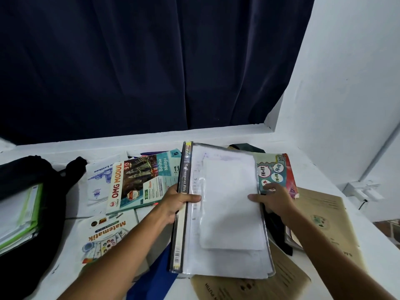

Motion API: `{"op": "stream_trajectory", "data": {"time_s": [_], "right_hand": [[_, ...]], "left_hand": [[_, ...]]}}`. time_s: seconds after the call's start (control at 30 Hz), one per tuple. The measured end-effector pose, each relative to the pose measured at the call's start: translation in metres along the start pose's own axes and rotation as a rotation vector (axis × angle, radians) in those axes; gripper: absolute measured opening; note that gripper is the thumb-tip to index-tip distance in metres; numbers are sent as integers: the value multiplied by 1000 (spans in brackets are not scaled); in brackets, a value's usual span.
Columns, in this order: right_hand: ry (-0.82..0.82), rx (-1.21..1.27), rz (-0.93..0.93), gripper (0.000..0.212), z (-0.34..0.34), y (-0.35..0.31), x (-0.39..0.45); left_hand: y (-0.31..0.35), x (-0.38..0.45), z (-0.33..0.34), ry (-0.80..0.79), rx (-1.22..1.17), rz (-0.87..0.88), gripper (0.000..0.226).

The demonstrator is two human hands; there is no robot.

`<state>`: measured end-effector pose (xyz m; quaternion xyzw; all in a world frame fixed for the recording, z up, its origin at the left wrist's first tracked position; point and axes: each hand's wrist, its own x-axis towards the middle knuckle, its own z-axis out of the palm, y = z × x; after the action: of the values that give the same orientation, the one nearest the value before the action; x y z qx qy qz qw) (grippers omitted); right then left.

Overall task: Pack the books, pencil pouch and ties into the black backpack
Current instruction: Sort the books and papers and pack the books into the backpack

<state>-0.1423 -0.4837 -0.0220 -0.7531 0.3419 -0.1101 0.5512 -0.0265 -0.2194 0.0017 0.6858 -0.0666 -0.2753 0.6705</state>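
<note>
A clear plastic management file (225, 213) full of white papers is held above the white table (259, 135). My left hand (179, 202) grips its black spine edge, and my right hand (272, 200) grips its right edge. The black backpack (43, 213) lies open at the left with books (19, 215) inside. On the table lie an OMG Modul book (140, 182), a Matematik book (104, 232) and a colourful book (277, 169). A blue tie (155, 276) shows under my left forearm, and dark cloth (279, 230) lies beneath my right wrist.
Brown paper-covered books (324, 219) lie at the right and near the front edge. A white booklet (99, 180) sits behind the OMG Modul book. A dark curtain (140, 61) hangs behind the table, a white wall stands right, with a wall socket (361, 191).
</note>
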Motion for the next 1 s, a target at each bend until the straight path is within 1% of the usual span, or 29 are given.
{"op": "stream_trajectory", "data": {"time_s": [0.03, 0.1, 0.17, 0.2, 0.23, 0.33, 0.43, 0.5, 0.63, 0.67, 0.73, 0.77, 0.83, 0.9, 1.0], "right_hand": [[-59, 100, 9, 70, -4, -4, -1], [-267, 263, -35, 86, -11, -15, -5], [-510, 489, -85, 84, -16, -32, -13], [-585, 581, -106, 85, -19, -41, -16], [-631, 621, -139, 87, -21, -51, -19], [-644, 576, -272, 88, -24, -72, -21], [-630, 550, -343, 76, -26, -75, -23], [-635, 527, -357, 72, -24, -73, -24], [-601, 544, -354, 78, -15, -72, -26], [-600, 549, -353, 80, -14, -73, -27], [-623, 553, -345, 83, -14, -76, -29], [-640, 555, -338, 83, -15, -77, -30], [-663, 554, -331, 83, -15, -78, -30], [-669, 548, -333, 81, -14, -78, -31], [-669, 508, -336, 76, -14, -76, -31]], "left_hand": [[3, -3, -3, -14, -17, 28, 36], [12, -10, -7, -37, -81, 87, 36], [23, -15, -9, -55, -114, 169, 39], [29, -18, -10, -64, -112, 214, 40], [35, -21, -10, -72, -108, 257, 39], [54, -27, -15, -92, -77, 331, 37], [60, -31, -24, -105, -21, 380, 38], [57, -32, -27, -109, 5, 387, 40], [53, -31, -27, -102, -46, 356, 43], [54, -30, -27, -105, -59, 355, 47], [56, -30, -26, -109, -80, 361, 61], [58, -31, -26, -112, -77, 366, 62], [59, -31, -24, -102, -58, 395, 57], [60, -31, -22, -80, -51, 423, 46], [56, -30, -19, -19, -40, 448, 38]]}}
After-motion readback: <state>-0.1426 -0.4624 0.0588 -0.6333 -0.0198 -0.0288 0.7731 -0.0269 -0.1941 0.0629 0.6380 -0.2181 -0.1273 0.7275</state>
